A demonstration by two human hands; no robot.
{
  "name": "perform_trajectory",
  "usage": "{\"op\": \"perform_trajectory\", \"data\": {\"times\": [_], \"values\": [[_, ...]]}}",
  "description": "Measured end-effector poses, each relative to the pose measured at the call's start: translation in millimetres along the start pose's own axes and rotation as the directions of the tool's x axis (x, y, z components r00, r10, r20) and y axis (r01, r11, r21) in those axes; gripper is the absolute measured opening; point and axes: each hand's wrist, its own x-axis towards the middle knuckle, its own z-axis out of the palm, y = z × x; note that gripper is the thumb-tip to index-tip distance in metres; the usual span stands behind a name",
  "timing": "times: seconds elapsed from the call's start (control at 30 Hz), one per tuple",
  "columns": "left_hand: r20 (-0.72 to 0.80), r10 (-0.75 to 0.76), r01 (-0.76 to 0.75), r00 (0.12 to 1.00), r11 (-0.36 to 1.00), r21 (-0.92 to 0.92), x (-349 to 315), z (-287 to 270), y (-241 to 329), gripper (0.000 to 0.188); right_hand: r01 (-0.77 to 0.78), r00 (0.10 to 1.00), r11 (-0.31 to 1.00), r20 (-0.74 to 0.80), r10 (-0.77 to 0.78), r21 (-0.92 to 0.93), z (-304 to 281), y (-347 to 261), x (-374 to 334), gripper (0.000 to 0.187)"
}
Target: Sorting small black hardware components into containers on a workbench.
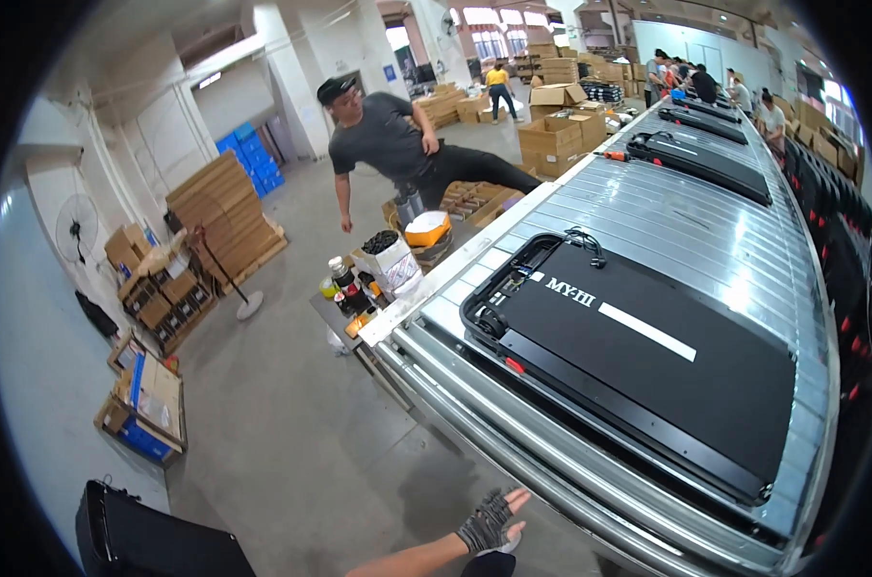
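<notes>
My left hand (490,521), in a grey striped glove with bare fingertips, is low in the head view beside the near end of the roller conveyor (436,380). It holds nothing; its fingers and thumb are apart. Just beyond it, a flat black treadmill (638,385) lies on the rollers, with a white strip on its deck and a small red part (515,365) on its side. A black cable (588,248) rests at its far end. The hand does not touch the treadmill. My right hand is out of view.
More black treadmills (700,163) lie farther along the conveyor. A person in a dark shirt (388,135) is by a side table with a white box of black parts (386,258) and bottles (344,279). Another black panel (152,534) stands lower left. Stacked cardboard (226,216) is behind.
</notes>
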Motion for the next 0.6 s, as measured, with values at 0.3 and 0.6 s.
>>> {"op": "perform_trajectory", "data": {"times": [0.3,0.6], "values": [[0.37,-0.016,0.178,0.929,0.895,-0.409,-6.5,3.6,88.2,0.055,-0.161,0.984,0.944,0.122,0.131,0.288,-112.3,-30.4,16.7,0.044],[0.452,-0.103,0.325,0.886,0.834,-0.447,-19.5,32.0,171.6,0.057,-0.266,0.943,0.587,0.079,0.324,0.764,-96.1,31.2,-57.8,0.045]]}}
